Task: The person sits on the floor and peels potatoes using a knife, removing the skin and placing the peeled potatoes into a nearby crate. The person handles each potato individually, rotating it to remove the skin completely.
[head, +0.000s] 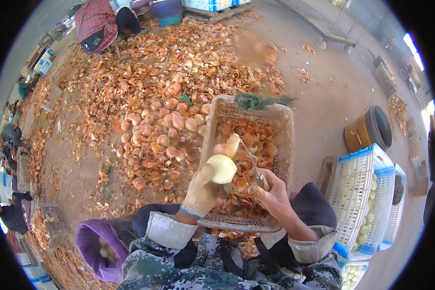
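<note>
My left hand (202, 192), in a cream knitted glove with a blue cuff edge, holds a pale peeled onion (223, 169). In my bare right hand (275, 195) is a small knife (253, 161), its thin metal blade angled up toward the onion. Both hands are over a worn plastic crate (285, 145) between my knees. Loose orange-brown onion skins (248, 130) cover the crate's bottom. Just past the onion, a pale rounded shape may be a gloved fingertip; I cannot tell.
Unpeeled onions (163, 139) lie heaped left of the crate, with scattered skins (188, 61) beyond. A purple sack (87, 250) holds peeled onions at my left. White-and-blue crates (351, 195) and a bucket (359, 132) stand right. A person (96, 21) sits ahead; a cart (322, 25) stands farther right.
</note>
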